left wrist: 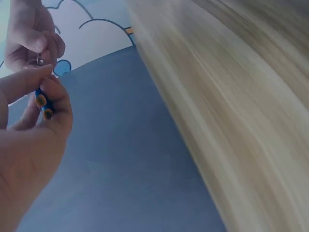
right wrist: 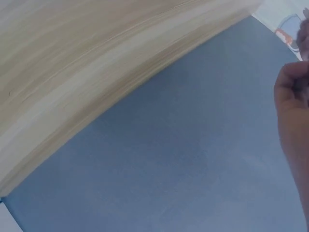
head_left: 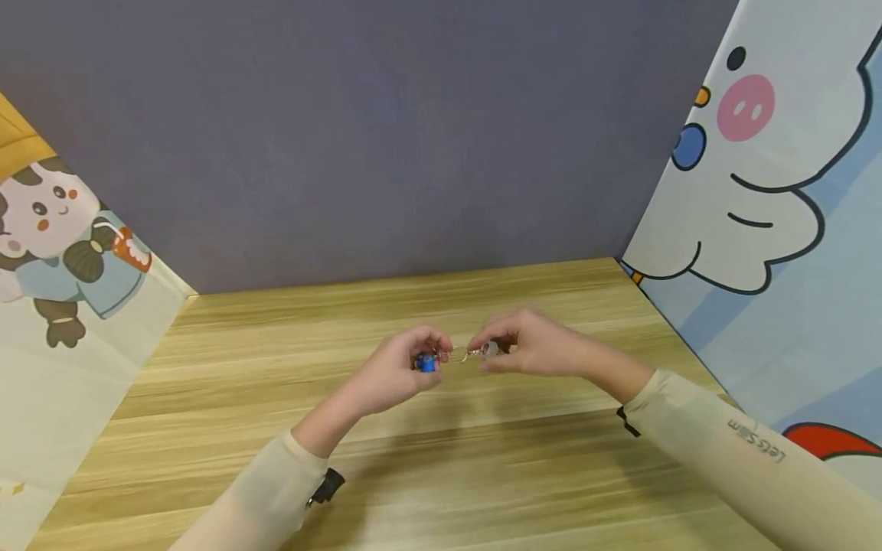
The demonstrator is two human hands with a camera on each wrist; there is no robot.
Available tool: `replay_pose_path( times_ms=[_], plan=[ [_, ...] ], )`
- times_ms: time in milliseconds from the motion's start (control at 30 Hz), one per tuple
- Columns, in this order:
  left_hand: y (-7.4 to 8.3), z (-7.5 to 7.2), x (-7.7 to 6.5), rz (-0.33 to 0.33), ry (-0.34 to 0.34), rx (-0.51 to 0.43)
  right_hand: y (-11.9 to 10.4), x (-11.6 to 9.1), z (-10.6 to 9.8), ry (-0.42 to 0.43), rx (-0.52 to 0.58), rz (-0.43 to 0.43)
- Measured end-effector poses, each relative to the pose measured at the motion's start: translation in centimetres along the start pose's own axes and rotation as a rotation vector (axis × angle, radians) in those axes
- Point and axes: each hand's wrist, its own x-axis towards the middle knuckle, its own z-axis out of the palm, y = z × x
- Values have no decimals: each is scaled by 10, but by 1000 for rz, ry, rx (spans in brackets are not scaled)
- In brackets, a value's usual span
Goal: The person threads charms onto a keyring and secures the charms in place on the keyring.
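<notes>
Near the middle of the head view the two hands face each other above the wooden table. My left hand [head_left: 396, 363] holds a small blue charm [head_left: 426, 363]; orange-rimmed spots on that charm [left wrist: 42, 100] show in the left wrist view. The right hand [head_left: 534, 348] pinches a small whitish, translucent piece [head_left: 490, 350]. Between the fingertips runs a thin gold-coloured metal link [head_left: 465, 355], too small to make out fully. In the right wrist view the right hand [right wrist: 293, 101] sits at the edge, its held piece mostly hidden.
The wood-grain table [head_left: 482, 474] spreads beneath both hands. A plain grey panel [head_left: 386, 138] stands along its far edge. Cartoon-printed panels rise at the left [head_left: 41, 252] and right [head_left: 779, 199]. Dark clips [head_left: 327, 486] hang at the sleeve cuffs.
</notes>
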Motion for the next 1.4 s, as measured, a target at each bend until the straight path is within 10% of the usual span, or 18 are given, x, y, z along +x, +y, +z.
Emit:
replay_pose_path(
  times_ms=[367,533,900,1400],
  plan=[
    [-6,3,-1,84,209,503,12,2,10,110,-408,-154],
    [-10,2,-2,58,251,516,17,3,14,156,-451,-195],
    [-22,1,-3,75,258,571,28,5,23,173,-316,9],
    [-56,22,0,-122,102,526,59,4,63,56,-138,114]
  ],
)
